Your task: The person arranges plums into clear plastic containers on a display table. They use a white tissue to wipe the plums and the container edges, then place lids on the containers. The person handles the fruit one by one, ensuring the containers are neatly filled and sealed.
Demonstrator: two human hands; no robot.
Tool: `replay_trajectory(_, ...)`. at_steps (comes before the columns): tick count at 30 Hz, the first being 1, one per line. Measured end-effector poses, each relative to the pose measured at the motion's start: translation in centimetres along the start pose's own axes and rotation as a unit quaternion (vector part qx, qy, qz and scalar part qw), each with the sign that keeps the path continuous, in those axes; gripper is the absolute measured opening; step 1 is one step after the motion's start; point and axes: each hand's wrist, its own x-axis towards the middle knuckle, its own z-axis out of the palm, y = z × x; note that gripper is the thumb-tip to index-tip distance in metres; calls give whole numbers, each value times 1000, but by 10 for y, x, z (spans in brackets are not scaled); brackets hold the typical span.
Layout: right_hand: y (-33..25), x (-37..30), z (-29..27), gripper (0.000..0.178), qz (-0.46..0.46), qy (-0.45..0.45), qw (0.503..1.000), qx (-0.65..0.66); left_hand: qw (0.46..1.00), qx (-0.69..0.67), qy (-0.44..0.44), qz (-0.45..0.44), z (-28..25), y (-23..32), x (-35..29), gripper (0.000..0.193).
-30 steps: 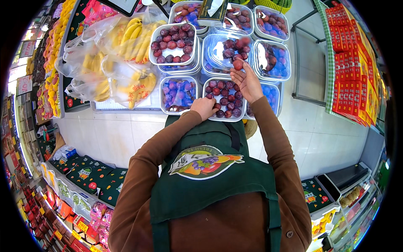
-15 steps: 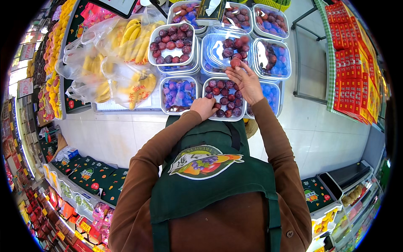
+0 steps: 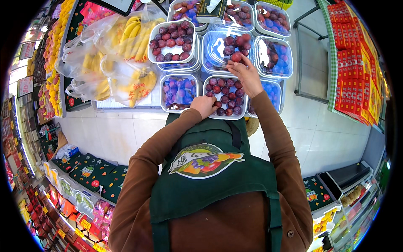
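Observation:
An open clear plastic tub of dark red plums (image 3: 228, 97) sits at the table's near edge, just in front of my apron. My left hand (image 3: 203, 106) reaches over its left wall, fingers curled on a plum (image 3: 217, 104) inside; the fingertips are partly hidden. My right hand (image 3: 247, 78) is raised past the tub's far right corner, thumb and fingers closed on a reddish plum (image 3: 236, 56). That plum is beside several loose plums (image 3: 230, 41) lying on the lid of a closed tub (image 3: 213, 46).
To the left is an open tub of plums (image 3: 171, 41) on a stack, then bagged bananas (image 3: 133, 31). Closed plum tubs (image 3: 273, 58) stand right and behind, with a tissue box (image 3: 211, 10) on top. Red boxes (image 3: 352, 75) are stacked far right.
My right hand has moved slightly away from me, bringing its plum closer to the loose ones on the lid. My left hand stays at the open tub.

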Motion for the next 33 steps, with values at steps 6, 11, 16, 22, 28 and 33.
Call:
replay_trajectory(6,3,-11,-6,50,-99,-31,982,-159,999,35,-12,-11,1,4,4,29)
replay_trajectory(11,26,-46,-33,40,-136,-158,824,-527,999,40,-16,-18,1,5,6,31)
replay_trajectory(16,67,-65,-44,40,-272,-232,678,-642,999,15,-41,-22,-5,-1,4,37)
replay_trajectory(22,80,-77,-44,45,-249,-204,657,-682,998,-11,-51,-30,-8,-5,-8,48)
replay_trajectory(28,65,-79,-38,41,-235,-213,665,-677,997,-10,-70,11,-8,-2,-10,54)
replay_trajectory(33,35,-53,-44,28,-284,-75,769,-568,998,-2,-60,25,-2,-6,-9,56)
